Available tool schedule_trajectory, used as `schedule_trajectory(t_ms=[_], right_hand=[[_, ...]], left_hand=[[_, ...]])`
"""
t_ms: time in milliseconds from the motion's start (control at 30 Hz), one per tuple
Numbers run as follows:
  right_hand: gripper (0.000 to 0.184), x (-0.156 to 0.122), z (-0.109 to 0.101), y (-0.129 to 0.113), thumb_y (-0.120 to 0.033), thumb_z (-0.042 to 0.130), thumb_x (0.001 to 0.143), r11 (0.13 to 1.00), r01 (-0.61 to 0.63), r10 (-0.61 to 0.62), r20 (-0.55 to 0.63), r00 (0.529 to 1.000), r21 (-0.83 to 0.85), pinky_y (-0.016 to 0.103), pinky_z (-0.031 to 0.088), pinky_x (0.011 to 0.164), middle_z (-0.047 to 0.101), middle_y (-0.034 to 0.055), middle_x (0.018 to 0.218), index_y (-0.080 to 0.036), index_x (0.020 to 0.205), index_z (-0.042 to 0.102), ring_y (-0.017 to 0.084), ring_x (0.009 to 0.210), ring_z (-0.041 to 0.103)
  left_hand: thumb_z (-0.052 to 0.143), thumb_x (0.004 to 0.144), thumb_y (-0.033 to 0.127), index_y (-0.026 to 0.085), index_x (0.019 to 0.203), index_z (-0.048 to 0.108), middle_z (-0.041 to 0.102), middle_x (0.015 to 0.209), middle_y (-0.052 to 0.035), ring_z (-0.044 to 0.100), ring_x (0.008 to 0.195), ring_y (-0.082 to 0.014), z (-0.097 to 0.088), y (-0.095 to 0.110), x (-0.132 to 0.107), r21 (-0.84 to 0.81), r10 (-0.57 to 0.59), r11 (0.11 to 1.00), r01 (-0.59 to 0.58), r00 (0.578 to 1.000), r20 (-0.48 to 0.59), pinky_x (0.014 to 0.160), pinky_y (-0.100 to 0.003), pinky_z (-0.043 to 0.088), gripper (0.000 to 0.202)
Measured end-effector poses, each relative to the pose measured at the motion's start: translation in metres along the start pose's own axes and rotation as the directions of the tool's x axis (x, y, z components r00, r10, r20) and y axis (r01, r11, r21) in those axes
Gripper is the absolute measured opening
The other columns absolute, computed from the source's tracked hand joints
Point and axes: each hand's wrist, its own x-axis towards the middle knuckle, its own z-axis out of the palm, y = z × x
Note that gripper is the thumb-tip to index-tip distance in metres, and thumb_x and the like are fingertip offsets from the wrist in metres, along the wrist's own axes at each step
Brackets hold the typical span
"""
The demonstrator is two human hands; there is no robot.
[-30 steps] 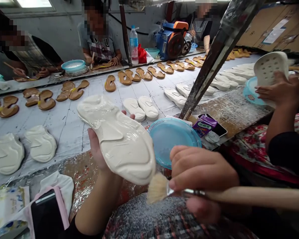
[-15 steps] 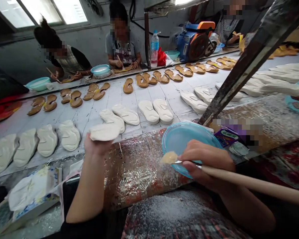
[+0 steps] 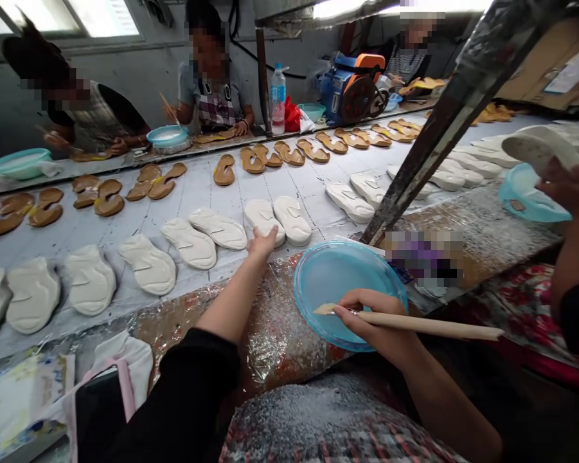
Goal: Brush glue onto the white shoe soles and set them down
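My left hand (image 3: 263,243) reaches forward to the near end of a white shoe sole (image 3: 259,213) on the white work surface. Its thumb and a finger are apart at the sole's edge; the other fingers are partly hidden. Close beside that sole lies another white sole (image 3: 293,222). My right hand (image 3: 373,315) is closed round a wooden-handled brush (image 3: 428,323), the pale bristles pointing left above a blue basin (image 3: 308,283). Cloudy liquid shows in the basin. Left of my left hand, several more white soles lie in a row, one of them a sole (image 3: 147,265).
Brown strappy sole pieces (image 3: 224,170) line the far side. A slanted metal post (image 3: 414,138) rises right of my basin. A tissue pack (image 3: 24,399) sits lower left. Co-workers sit opposite; a neighbour's hand (image 3: 566,183) at right holds a white sole near another basin (image 3: 520,186).
My left hand has let go of the white sole it held, which now lies in the row, and has moved right to another sole. The brush has moved over the basin. The view has turned right.
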Motion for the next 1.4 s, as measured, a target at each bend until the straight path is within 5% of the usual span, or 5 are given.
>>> schedule_trajectory(t_ms=[167, 500, 767, 967, 1400], right_hand=[[0.037, -0.003, -0.001, 0.005, -0.043, 0.062, 0.094, 0.987, -0.158, 0.157, -0.024, 0.987, -0.04, 0.024, 0.041, 0.05, 0.056, -0.0021, 0.056, -0.019, 0.065, 0.06, 0.012, 0.052, 0.052], [0.042, -0.002, 0.009, 0.01, -0.036, 0.064, 0.089, 0.956, -0.277, 0.283, 0.044, 0.958, -0.096, 0.024, 0.028, 0.048, 0.04, -0.0052, 0.048, -0.019, 0.055, 0.047, 0.009, 0.048, 0.039], [0.032, 0.006, -0.024, -0.046, -0.045, 0.062, 0.097, 0.95, 0.162, -0.187, 0.071, 0.98, 0.266, 0.024, 0.048, 0.055, 0.065, 0.0003, 0.068, -0.018, 0.083, 0.071, 0.012, 0.061, 0.059], [0.015, 0.028, -0.032, -0.1, -0.026, 0.061, 0.101, 0.775, 0.631, -0.631, 0.052, 0.774, 0.023, 0.032, 0.055, 0.072, 0.072, 0.004, 0.078, -0.015, 0.098, 0.072, 0.014, 0.072, 0.067], [0.019, 0.019, -0.022, -0.099, -0.019, 0.058, 0.098, 0.633, 0.766, -0.754, 0.137, 0.643, -0.113, 0.034, 0.051, 0.065, 0.069, 0.0068, 0.072, -0.01, 0.086, 0.069, 0.016, 0.065, 0.06]], left_hand=[[0.068, 0.095, 0.034, 0.02, 0.139, 0.056, 0.053, 0.145, -0.0128, 0.056, 0.128, -0.0311, 0.027, 0.02, 0.006, -0.177, -0.107, 0.978, 0.11, 0.994, 0.03, 0.104, -0.054, 0.051, 0.048], [0.052, 0.098, 0.051, 0.023, 0.126, 0.066, 0.071, 0.131, -0.0078, 0.063, 0.129, -0.0261, -0.068, 0.03, -0.092, -0.738, 0.225, 0.671, 0.072, 0.929, 0.295, 0.1, -0.04, 0.059, 0.042], [0.06, 0.073, 0.087, 0.017, 0.115, 0.073, 0.074, 0.118, -0.0163, 0.067, 0.12, -0.0424, -0.088, -0.004, -0.162, -0.675, 0.302, 0.692, 0.256, 0.747, 0.593, 0.101, -0.055, 0.058, 0.082], [0.054, 0.077, 0.089, 0.021, 0.123, 0.072, 0.074, 0.118, -0.0133, 0.057, 0.133, -0.0423, -0.076, -0.006, -0.197, -0.686, 0.344, 0.644, 0.339, 0.672, 0.655, 0.106, -0.052, 0.056, 0.084], [0.044, 0.087, 0.083, 0.012, 0.118, 0.071, 0.071, 0.125, -0.0187, 0.056, 0.133, -0.0416, -0.087, 0.013, -0.213, -0.741, 0.425, 0.598, 0.304, 0.664, 0.615, 0.11, -0.053, 0.049, 0.083]])
